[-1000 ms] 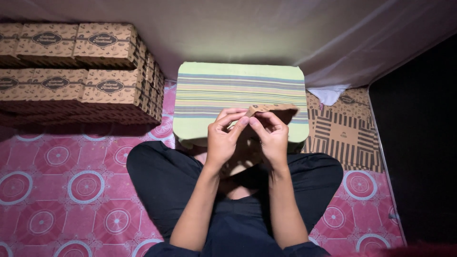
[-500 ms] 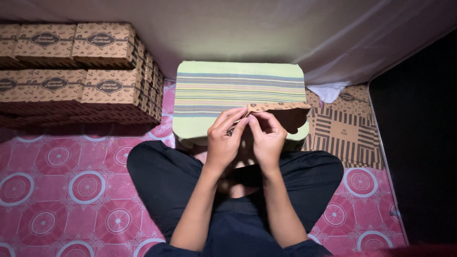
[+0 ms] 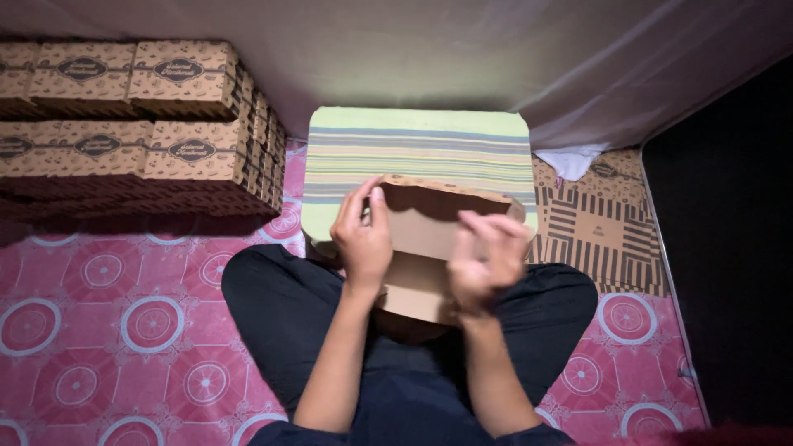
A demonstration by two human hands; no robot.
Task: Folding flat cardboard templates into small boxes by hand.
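I sit cross-legged on the floor with a brown cardboard box blank (image 3: 423, 239) held up over my lap, its far flap raised. My left hand (image 3: 362, 235) grips the blank's left edge, thumb and fingers pinched on the cardboard. At the right side my right hand (image 3: 486, 258) is blurred, fingers curled against the blank's lower right part. Behind the blank stands a small low table (image 3: 420, 144) covered in green striped cloth.
Stacks of folded brown printed boxes (image 3: 140, 124) stand at the left against the wall. Flat printed cardboard blanks (image 3: 596, 223) lie on the floor at the right. Pink patterned floor mat (image 3: 107, 322) surrounds my legs. A white cloth hangs behind the table.
My hands, close together at the blank's top edge before, have moved apart. The cardboard has opened wider and its flap has risen; my right hand has dropped lower.
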